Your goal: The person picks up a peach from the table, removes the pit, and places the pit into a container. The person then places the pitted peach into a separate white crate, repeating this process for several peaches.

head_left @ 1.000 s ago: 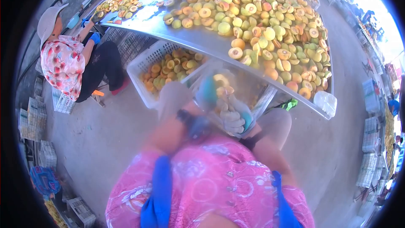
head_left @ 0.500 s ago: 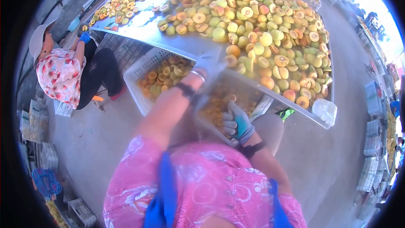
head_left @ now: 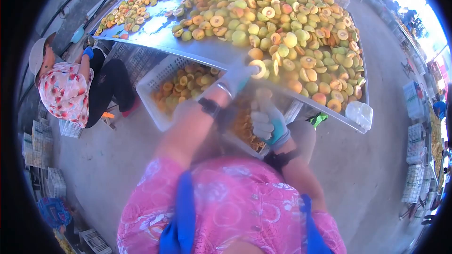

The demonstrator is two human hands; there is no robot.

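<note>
My left hand [head_left: 238, 79], in a pale glove and blurred by motion, is at the near edge of the metal table [head_left: 207, 55]. Its fingers close on a halved apricot [head_left: 258, 69] with the cut face showing. Lower and to the right, my gloved right hand [head_left: 269, 124] is curled shut, thumb side up. A blurred round tan shape [head_left: 263, 94] shows at the top of that fist; I cannot tell what it is. Beneath the hands sits a crate of small orange-brown pieces [head_left: 246, 129]. Another white crate [head_left: 157, 113], holding apricot halves, stands to its left.
A large heap of apricots [head_left: 301, 37], many halved, covers much of the table. A clear plastic container [head_left: 359, 115] is at the table's right corner. To the left a person [head_left: 66, 84] sits low by the table. Stacked crates [head_left: 414, 162] line the right side.
My left hand has shifted slightly right along the table edge, and a halved apricot now shows at its fingertips. My right hand has risen a little toward it, still closed.
</note>
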